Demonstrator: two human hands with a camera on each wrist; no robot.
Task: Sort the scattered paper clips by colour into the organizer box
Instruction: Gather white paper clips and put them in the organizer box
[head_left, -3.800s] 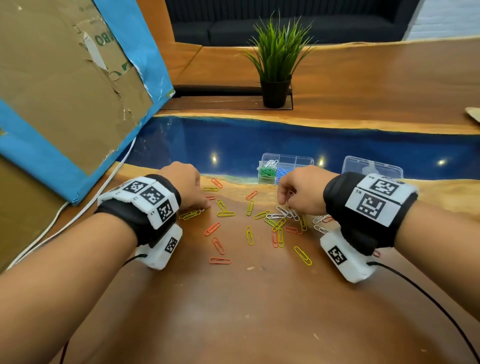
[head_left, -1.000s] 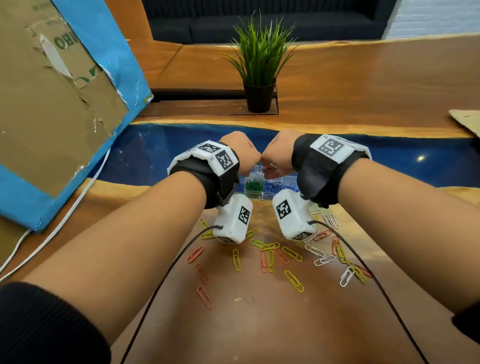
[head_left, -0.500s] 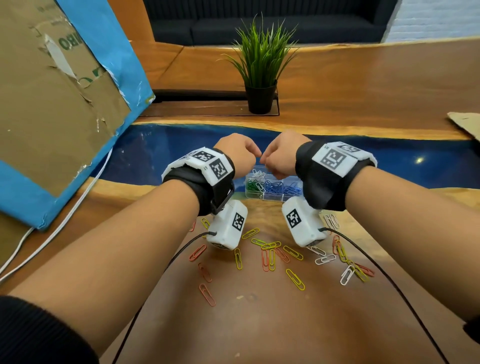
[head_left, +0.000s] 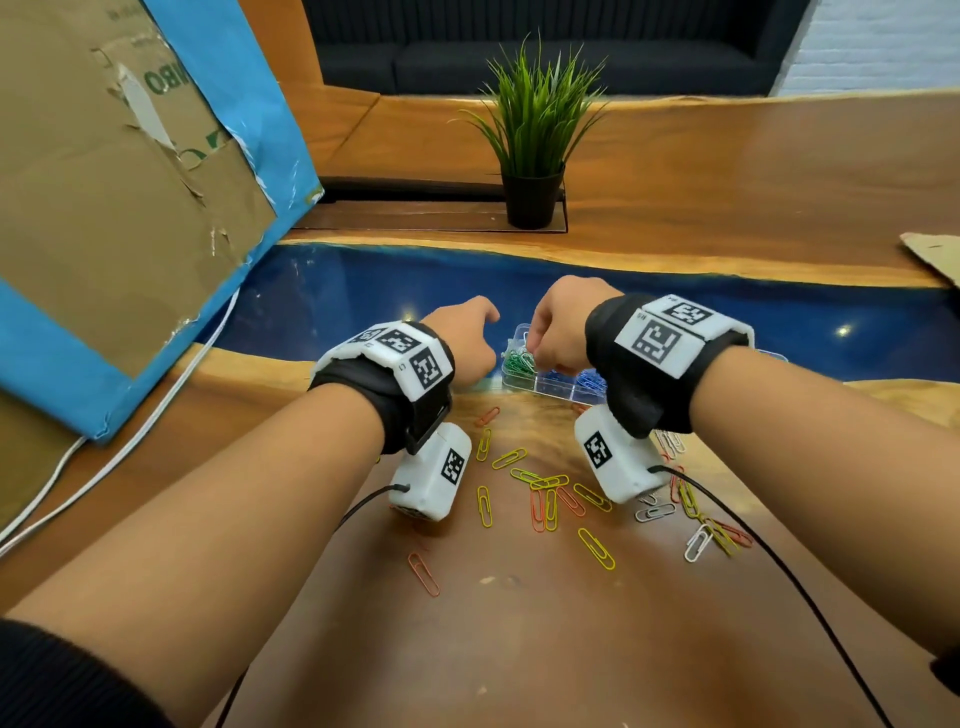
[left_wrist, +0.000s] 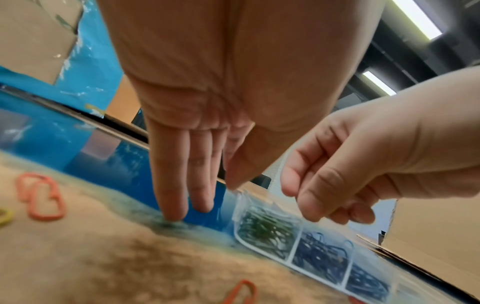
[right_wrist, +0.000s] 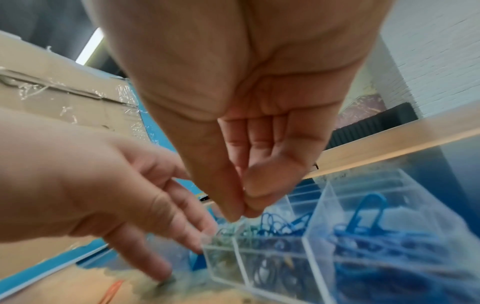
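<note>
The clear organizer box (head_left: 550, 387) sits on the table's blue strip, with green clips (head_left: 519, 361) in its left cell and blue clips (head_left: 587, 376) beside them. My left hand (head_left: 465, 338) is just left of the box, fingers straight and pointing down. One fingertip (left_wrist: 171, 216) touches the table. My right hand (head_left: 556, 332) hovers over the box's left end. Its thumb and fingers (right_wrist: 239, 214) are pinched together, and no clip shows between them. Yellow (head_left: 596, 548), orange (head_left: 423, 574) and white (head_left: 696, 543) clips lie scattered on the wood nearer to me.
A potted plant (head_left: 532, 156) stands behind the blue strip. A cardboard sheet with a blue border (head_left: 130, 208) leans at the left, with a white cable (head_left: 130, 447) below it. Black wrist-camera cables (head_left: 779, 561) trail across the scattered clips. More cardboard (head_left: 935, 254) lies far right.
Both hands left the scattered clips and met above the box. Since then they have parted and dropped lower. The left hand has opened and now touches the table beside the box.
</note>
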